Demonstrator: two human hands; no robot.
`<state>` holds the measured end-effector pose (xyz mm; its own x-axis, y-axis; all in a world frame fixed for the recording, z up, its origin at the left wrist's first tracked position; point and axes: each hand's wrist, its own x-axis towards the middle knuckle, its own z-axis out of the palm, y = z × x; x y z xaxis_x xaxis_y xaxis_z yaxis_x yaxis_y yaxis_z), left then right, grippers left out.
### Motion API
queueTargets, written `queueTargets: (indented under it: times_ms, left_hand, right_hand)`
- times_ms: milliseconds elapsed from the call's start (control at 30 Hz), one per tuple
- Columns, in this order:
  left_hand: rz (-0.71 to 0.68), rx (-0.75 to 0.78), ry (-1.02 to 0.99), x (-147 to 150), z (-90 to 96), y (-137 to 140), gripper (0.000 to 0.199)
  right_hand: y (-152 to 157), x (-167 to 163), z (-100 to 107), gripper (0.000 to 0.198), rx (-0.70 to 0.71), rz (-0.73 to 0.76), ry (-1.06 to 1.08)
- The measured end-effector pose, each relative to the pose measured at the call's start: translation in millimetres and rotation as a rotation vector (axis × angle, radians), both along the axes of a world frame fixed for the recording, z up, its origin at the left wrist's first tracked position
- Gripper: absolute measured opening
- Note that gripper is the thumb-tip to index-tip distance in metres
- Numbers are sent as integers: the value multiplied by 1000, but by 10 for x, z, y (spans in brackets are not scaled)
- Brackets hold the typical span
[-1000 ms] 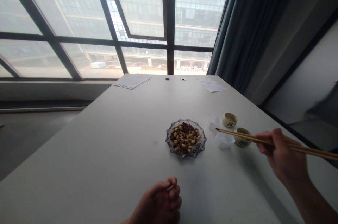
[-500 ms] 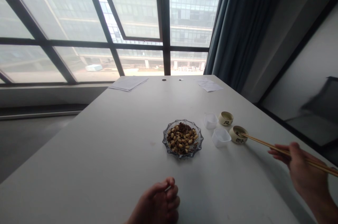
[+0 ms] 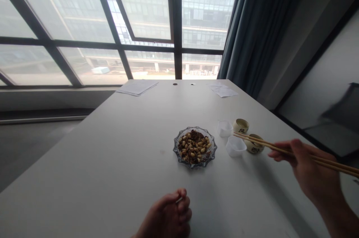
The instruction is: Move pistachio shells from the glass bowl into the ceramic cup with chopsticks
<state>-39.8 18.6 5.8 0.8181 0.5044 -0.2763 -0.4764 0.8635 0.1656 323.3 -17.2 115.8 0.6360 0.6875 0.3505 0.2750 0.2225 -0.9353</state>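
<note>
My right hand (image 3: 311, 170) grips a pair of wooden chopsticks (image 3: 269, 144), whose tips hover over the small plastic cups, with nothing visible between them. Under the sticks stands a cream ceramic cup (image 3: 255, 149) with a dark character on it. Behind it is a second ceramic cup (image 3: 241, 125). Two translucent plastic cups, a near one (image 3: 236, 147) and a far one (image 3: 224, 128), stand to their left. A scalloped glass bowl (image 3: 177, 152) holds pistachios (image 3: 193, 148) and small dark bits. My left hand (image 3: 169, 213) rests in front of the bowl, fingers curled, nothing visible in it.
The white table (image 3: 126, 148) reaches to the window. Stacked papers (image 3: 137, 87) lie at its far left and a loose sheet (image 3: 223, 90) at the far right. A dark curtain (image 3: 246, 36) hangs beyond, and a blurred chair (image 3: 343, 103) stands to the right.
My right hand has moved left and up, lifting the chopsticks out of the near ceramic cup and bringing their tips over towards the plastic cups. My left hand has stayed in place.
</note>
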Motion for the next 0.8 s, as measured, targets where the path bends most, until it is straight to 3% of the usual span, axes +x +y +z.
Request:
queueTargets:
  times_ms: [167,333,600,800]
  left_hand:
    - [-21,30,-15,-10,-14,0,17]
    - [-24,46,-38,0,-33,-2,16]
    - [16,44,-41,22,5,-59,14]
    - [-14,47,-40,11,-23,-24,14]
  right_hand:
    - [353,-446,192,42,-241,446,-117]
    - [680,-651,133,43,-478,721,-240]
    - [833,-705,68,45,-565,775,-278]
    - [836,-724,-30,51,-486,708,-283]
